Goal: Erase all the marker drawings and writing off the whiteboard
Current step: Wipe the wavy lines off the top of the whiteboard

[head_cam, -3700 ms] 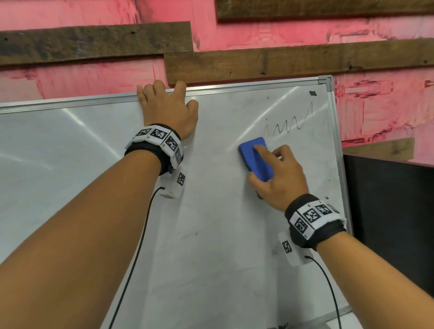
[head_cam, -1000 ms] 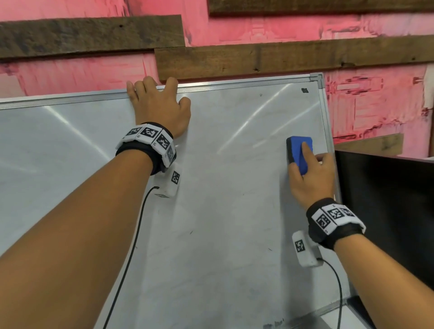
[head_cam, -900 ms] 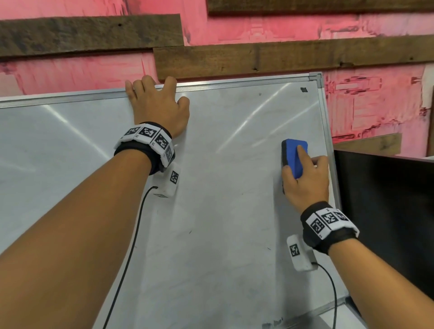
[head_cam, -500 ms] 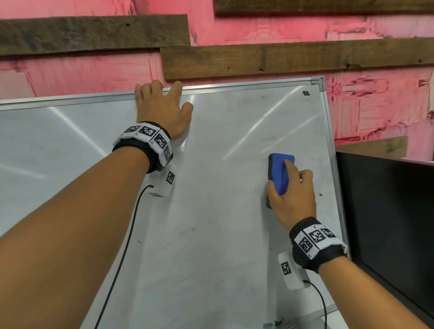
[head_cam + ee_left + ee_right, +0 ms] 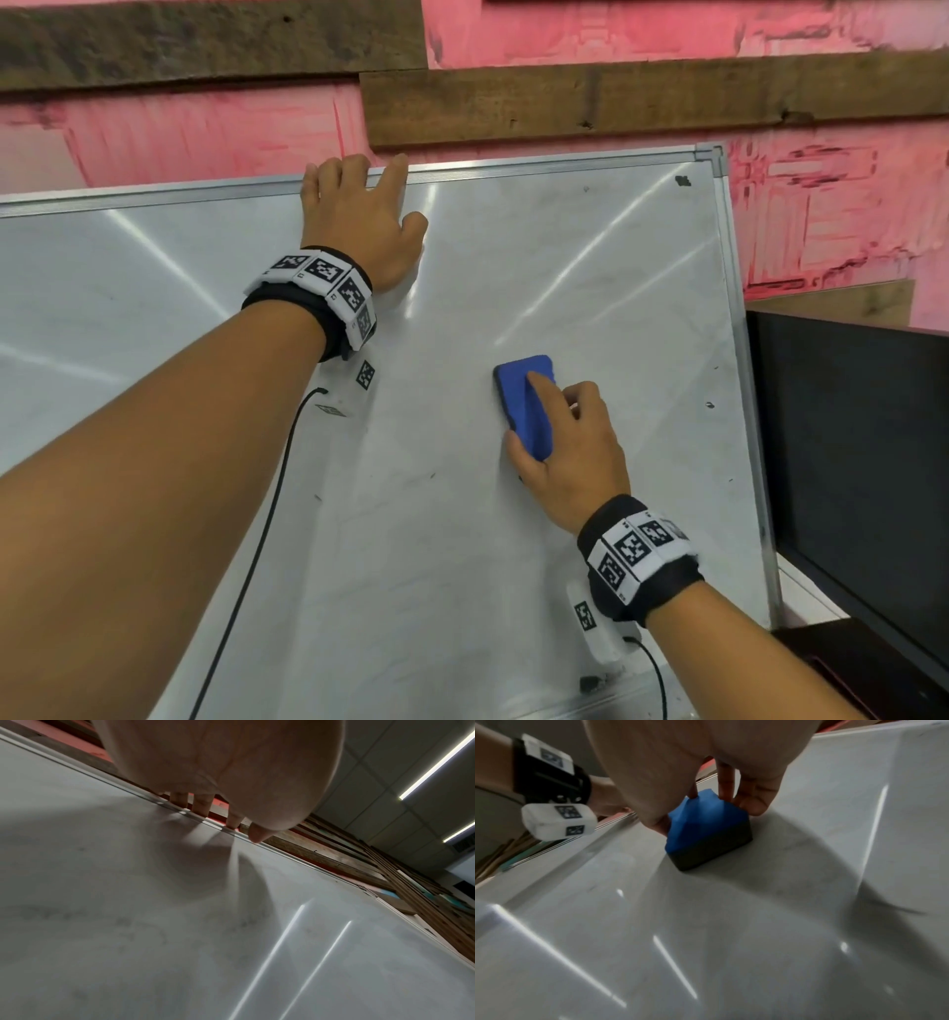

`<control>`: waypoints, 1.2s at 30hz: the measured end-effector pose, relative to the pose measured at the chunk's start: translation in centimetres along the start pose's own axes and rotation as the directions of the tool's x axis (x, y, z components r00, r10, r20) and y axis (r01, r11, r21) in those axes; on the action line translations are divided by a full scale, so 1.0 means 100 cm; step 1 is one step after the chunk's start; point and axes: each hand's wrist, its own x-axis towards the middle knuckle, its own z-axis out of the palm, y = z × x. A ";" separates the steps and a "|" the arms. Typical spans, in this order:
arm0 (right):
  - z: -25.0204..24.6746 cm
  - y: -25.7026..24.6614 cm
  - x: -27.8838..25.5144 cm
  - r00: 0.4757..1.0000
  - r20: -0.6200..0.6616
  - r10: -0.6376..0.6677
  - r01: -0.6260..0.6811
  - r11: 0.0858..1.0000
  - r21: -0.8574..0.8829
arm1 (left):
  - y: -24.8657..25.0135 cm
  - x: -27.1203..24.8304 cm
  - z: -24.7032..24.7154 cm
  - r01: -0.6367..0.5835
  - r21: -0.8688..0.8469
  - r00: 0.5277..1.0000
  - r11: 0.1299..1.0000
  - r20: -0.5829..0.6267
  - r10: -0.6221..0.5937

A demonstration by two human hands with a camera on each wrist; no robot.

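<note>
The whiteboard (image 5: 590,267) leans against the pink wall, its surface grey with faint smears and a few small dark specks near the right edge (image 5: 709,405). My right hand (image 5: 565,442) grips a blue eraser (image 5: 526,406) with a dark felt base (image 5: 713,850) and presses it flat on the board's right half. My left hand (image 5: 359,221) lies flat on the board, fingers straight and reaching over the top frame (image 5: 221,827). A small black mark (image 5: 682,180) sits in the top right corner.
A black panel (image 5: 847,462) stands just right of the board's metal frame (image 5: 739,360). Dark wooden planks (image 5: 616,97) cross the pink wall above. A small dark item (image 5: 590,682) lies at the board's bottom rail. Cables hang from both wristbands.
The wavy line at the upper right is gone. My right hand has slid the eraser from the right edge down and leftward. The left hand stays at the top frame.
</note>
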 end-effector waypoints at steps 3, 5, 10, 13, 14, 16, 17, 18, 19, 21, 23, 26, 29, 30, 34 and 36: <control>0.009 -0.009 -0.012 0.998 0.047 -0.030 0.030 1.000 0.002 | -0.002 -0.005 0.001 -0.025 0.004 1.000 1.000 0.000 0.025; 0.012 -0.012 -0.016 0.998 0.058 -0.021 0.020 1.000 0.015 | -0.005 -0.010 0.004 -0.047 0.027 0.999 0.999 -0.003 0.047; 0.012 -0.013 -0.016 0.997 0.071 -0.033 0.033 0.999 0.005 | -0.006 -0.012 0.009 -0.055 0.031 0.998 0.998 -0.022 0.055; 0.013 -0.015 -0.018 0.996 0.067 -0.055 0.054 0.998 0.014 | -0.005 -0.012 0.009 -0.046 0.020 0.999 0.999 -0.018 0.046; 0.015 -0.017 -0.019 0.996 0.064 -0.066 0.065 0.998 0.026 | -0.005 -0.013 0.009 -0.045 0.013 0.999 0.999 -0.019 0.045; 0.019 -0.021 -0.023 0.993 0.068 -0.098 0.095 0.994 0.049 | -0.007 -0.014 0.008 -0.050 0.003 0.999 0.999 -0.011 0.050; 0.021 -0.023 -0.026 0.991 0.072 -0.111 0.108 0.993 0.055 | -0.008 -0.014 0.007 -0.055 0.002 0.998 0.998 -0.004 0.055; 0.023 -0.025 -0.028 0.990 0.078 -0.119 0.114 0.992 0.059 | -0.010 -0.014 0.006 -0.063 0.005 0.998 0.998 0.002 0.063; 0.025 -0.027 -0.029 0.989 0.084 -0.122 0.117 0.991 0.064 | -0.011 -0.014 0.005 -0.073 0.011 0.997 0.997 0.008 0.073; 0.028 -0.032 -0.033 0.987 0.089 -0.133 0.126 0.989 0.079 | -0.015 -0.015 0.002 -0.097 0.017 0.995 0.995 0.012 0.097; 0.032 -0.037 -0.038 0.983 0.088 -0.159 0.150 0.984 0.098 | -0.018 -0.017 0.000 -0.113 0.013 0.994 0.994 0.003 0.113; 0.039 -0.044 -0.045 0.974 0.106 -0.198 0.187 0.977 0.106 | -0.020 -0.025 -0.002 -0.129 0.013 0.991 0.991 -0.015 0.130; 0.047 -0.051 -0.055 0.966 0.137 -0.219 0.204 0.972 0.119 | -0.020 -0.040 0.000 -0.148 0.000 0.989 0.989 -0.009 0.148; 0.051 -0.054 -0.057 0.961 0.149 -0.234 0.219 0.969 0.115 | -0.021 -0.047 0.001 -0.163 0.001 0.987 0.987 -0.006 0.163; 0.061 -0.062 -0.069 0.947 0.180 -0.267 0.253 0.962 0.100 | -0.025 -0.078 0.010 -0.200 0.000 0.980 0.980 0.004 0.200; 0.062 -0.062 -0.070 0.945 0.186 -0.269 0.255 0.962 0.098 | -0.028 -0.095 0.015 -0.206 -0.002 0.979 0.979 0.011 0.206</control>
